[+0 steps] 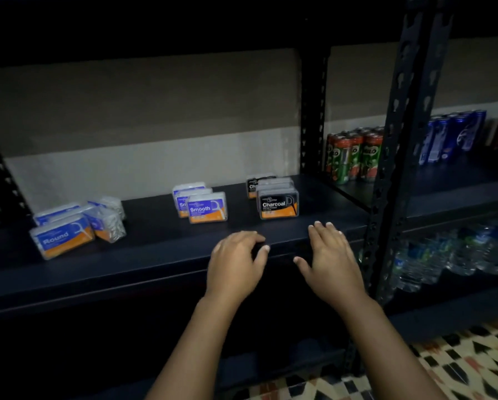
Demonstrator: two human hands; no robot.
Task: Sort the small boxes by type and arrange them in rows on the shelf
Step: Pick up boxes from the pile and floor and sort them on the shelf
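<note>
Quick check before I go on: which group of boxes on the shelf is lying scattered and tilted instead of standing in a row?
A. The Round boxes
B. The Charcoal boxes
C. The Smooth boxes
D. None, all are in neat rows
A: the Round boxes at the left end of the shelf lie at mixed angles, while the Smooth boxes and Charcoal boxes stand upright in front-to-back rows.

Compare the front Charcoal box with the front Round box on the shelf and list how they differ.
The Charcoal box has a black label above its orange band; the Round box has a blue one. The Charcoal box stands upright and square to the shelf edge at the head of a neat row; the Round box sits tilted and angled in a loose cluster at the left end. Both are clear plastic boxes of like shape with a floss-pick picture.
</note>
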